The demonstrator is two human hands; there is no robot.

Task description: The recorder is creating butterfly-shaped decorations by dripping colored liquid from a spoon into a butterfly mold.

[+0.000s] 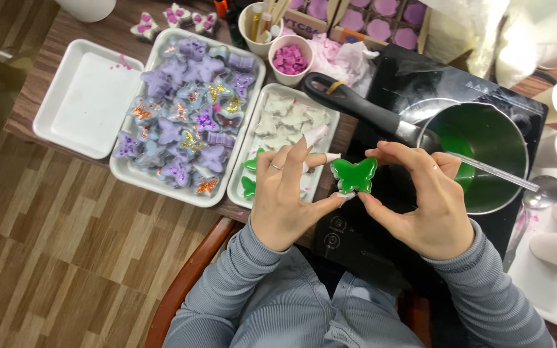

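Crowded with trays on a dark wooden table (46,38), the spot leaves both hands, left hand (285,193) and right hand (420,200), pinching a green butterfly piece (354,175) by its edges above the black cooktop (394,84), where a slipping fingertip could likely drop and chip it.
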